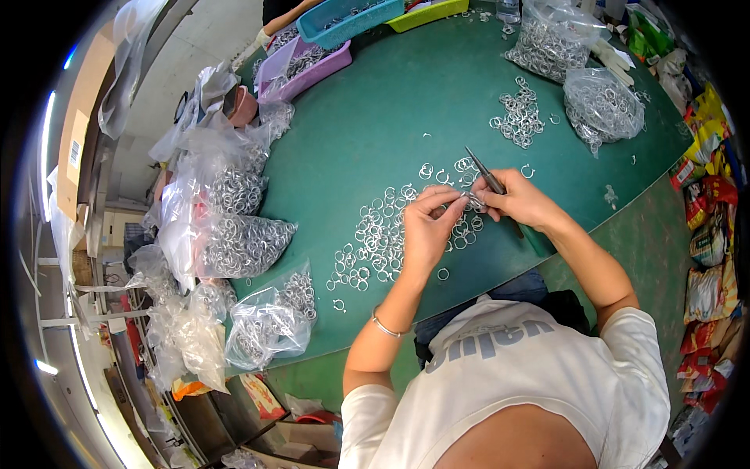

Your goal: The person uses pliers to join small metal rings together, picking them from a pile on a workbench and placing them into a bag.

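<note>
My left hand (430, 226) pinches a small silver metal ring (472, 202) above the green table. My right hand (516, 200) meets it there, its fingertips against the same ring. A dark pointed metal tool (486, 170) also lies in the right hand, its tip aimed away from me and its other end showing below the palm. Under and around both hands spreads a loose heap of silver metal rings (380, 234). Some rings in the heap seem to have a small gap or tab. My fingers partly hide the held ring.
Clear bags of rings (248, 242) line the table's left side, and another bag (269, 322) sits near the front. A smaller ring pile (519, 117) and more bags (601, 105) lie far right. Purple (308, 76) and blue (344, 27) baskets stand at the back, beside another person's arm (291, 16).
</note>
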